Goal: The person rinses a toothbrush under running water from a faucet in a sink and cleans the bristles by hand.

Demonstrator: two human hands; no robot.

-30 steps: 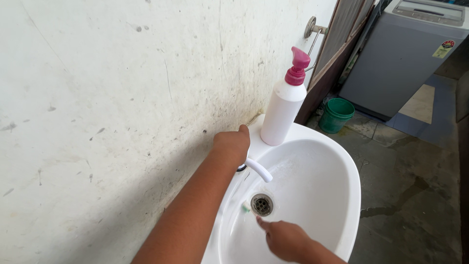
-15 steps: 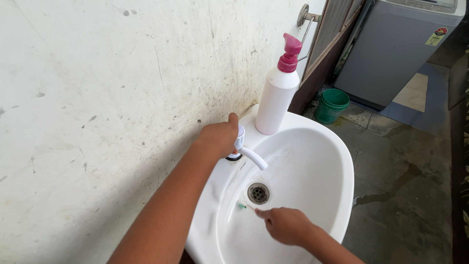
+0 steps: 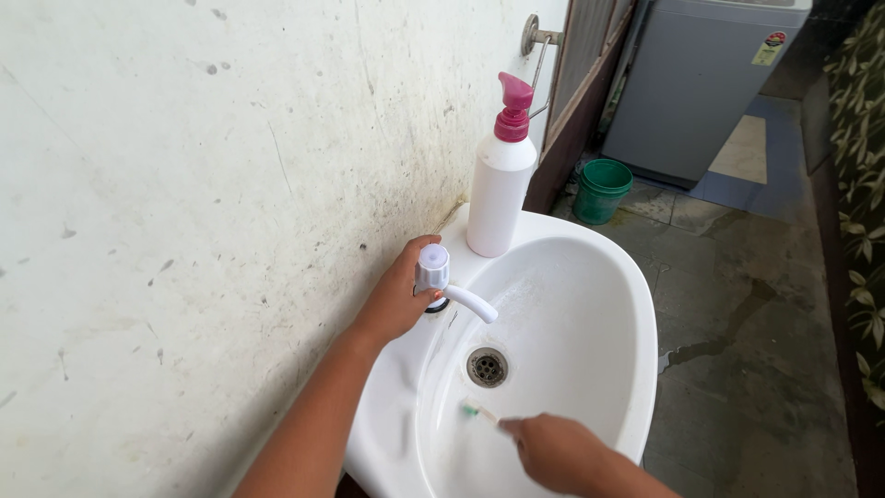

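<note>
Reading from left to right, you first meet the stained white wall (image 3: 184,184), which fills the left half of the view. Your left hand (image 3: 398,297) comes up along it and curls around the round white knob of the tap (image 3: 433,273), thumb on the near side and fingers wrapped behind; the hand is closed on the knob, not spread. From that knob the white spout (image 3: 472,304) curves to the right and down over the bowl of the white sink (image 3: 636,304). Below the spout lies the metal drain (image 3: 487,367), near the centre of the bowl. Nearer to you, your right hand (image 3: 553,452) reaches into the bowl from the lower edge and pinches the handle of a toothbrush (image 3: 479,413); its green-tipped head points left, toward the inner wall of the sink, just below the drain. Behind the tap, a white pump bottle (image 3: 498,189) with a pink pump head stands upright on the rim of the sink, close against the wall. Above it a metal towel ring (image 3: 536,41) is fixed to the wall. Farther right, a green bucket (image 3: 604,189) stands on the wet floor (image 3: 737,304), beside a grey washing machine (image 3: 701,83). Green leaves (image 3: 862,212) border the far right edge.
</note>
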